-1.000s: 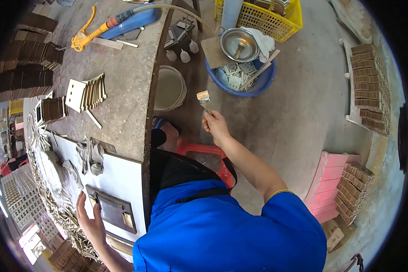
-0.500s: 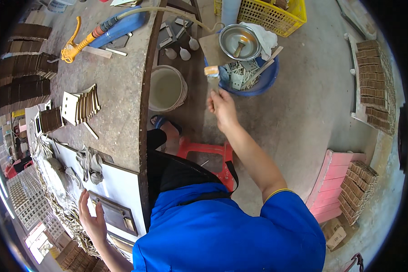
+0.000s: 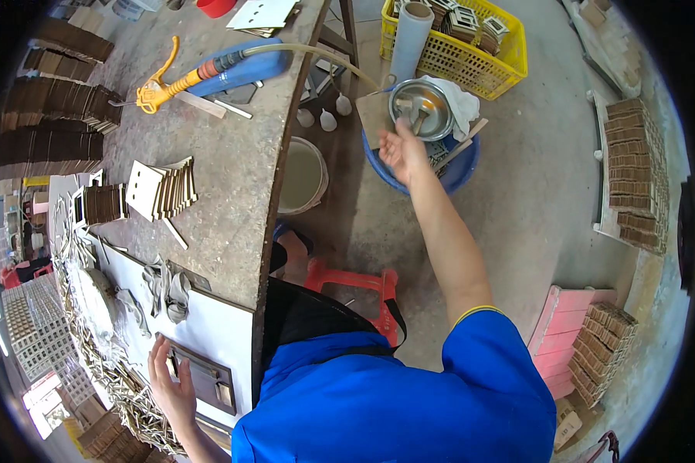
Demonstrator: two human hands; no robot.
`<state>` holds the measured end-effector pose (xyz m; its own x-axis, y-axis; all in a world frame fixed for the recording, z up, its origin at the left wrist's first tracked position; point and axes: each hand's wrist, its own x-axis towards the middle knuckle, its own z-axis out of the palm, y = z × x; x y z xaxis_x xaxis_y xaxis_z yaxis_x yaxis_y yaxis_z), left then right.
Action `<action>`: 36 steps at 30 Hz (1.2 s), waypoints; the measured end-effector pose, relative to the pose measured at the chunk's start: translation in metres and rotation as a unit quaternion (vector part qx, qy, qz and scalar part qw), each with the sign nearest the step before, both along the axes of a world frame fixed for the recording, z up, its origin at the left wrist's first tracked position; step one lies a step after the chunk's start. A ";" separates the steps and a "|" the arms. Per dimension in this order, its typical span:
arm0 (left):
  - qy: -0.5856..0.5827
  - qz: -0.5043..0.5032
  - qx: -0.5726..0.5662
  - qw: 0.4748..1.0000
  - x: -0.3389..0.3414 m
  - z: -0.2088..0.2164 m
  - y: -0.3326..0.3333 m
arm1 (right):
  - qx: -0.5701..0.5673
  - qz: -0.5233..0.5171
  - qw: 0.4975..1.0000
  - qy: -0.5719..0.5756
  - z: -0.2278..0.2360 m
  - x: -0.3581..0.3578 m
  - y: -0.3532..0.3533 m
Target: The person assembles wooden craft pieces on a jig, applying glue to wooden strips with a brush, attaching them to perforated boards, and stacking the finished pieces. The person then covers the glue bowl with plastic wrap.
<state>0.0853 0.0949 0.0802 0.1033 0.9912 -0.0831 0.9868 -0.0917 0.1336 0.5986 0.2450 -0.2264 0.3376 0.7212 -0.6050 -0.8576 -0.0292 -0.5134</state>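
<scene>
My right hand [image 3: 404, 157] reaches over the near side of a metal bowl [image 3: 445, 133]. Its fingers are curled around a flat brush [image 3: 404, 106], whose head is inside the bowl; the handle is mostly hidden by the hand. Another brush [image 3: 419, 121] rests in the bowl. Under the bowl is a blue basin [image 3: 461, 176] holding thin strips and plates. At lower left, my left hand [image 3: 173, 391] has its fingers apart and holds nothing. It hovers beside a dark rectangular frame piece [image 3: 206, 376] on a white board [image 3: 228, 328].
A worktable [image 3: 232, 208] carries stacked plates [image 3: 162, 190], grey gloves [image 3: 166, 289] and a yellow-handled spray gun [image 3: 156, 94]. A bucket [image 3: 303, 177] stands beside its edge. A red stool [image 3: 355, 282] is before me; a yellow crate [image 3: 510, 73] and pink panels [image 3: 557, 332] stand farther off.
My right hand has moved right and forward, bringing the brush from the open air into the metal bowl. The left hand stays open near the frame piece. The view has shifted slightly.
</scene>
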 end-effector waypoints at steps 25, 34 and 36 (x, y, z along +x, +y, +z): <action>-0.057 0.009 0.122 0.991 -0.067 -0.001 -0.007 | 0.361 0.233 0.549 -0.717 0.203 -0.211 -0.063; -0.041 0.098 0.164 0.981 -0.120 0.005 -0.010 | 0.517 0.325 0.219 -0.761 0.245 -0.351 0.004; -0.055 0.101 0.159 0.981 -0.130 -0.002 -0.013 | 0.506 0.396 0.192 -0.742 0.241 -0.369 0.016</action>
<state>-0.0447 0.0820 0.0784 -0.1067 0.9664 0.2336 0.9704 0.0501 0.2362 0.2294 0.2611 0.0143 -0.8608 0.3971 0.3183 0.3233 0.9097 -0.2606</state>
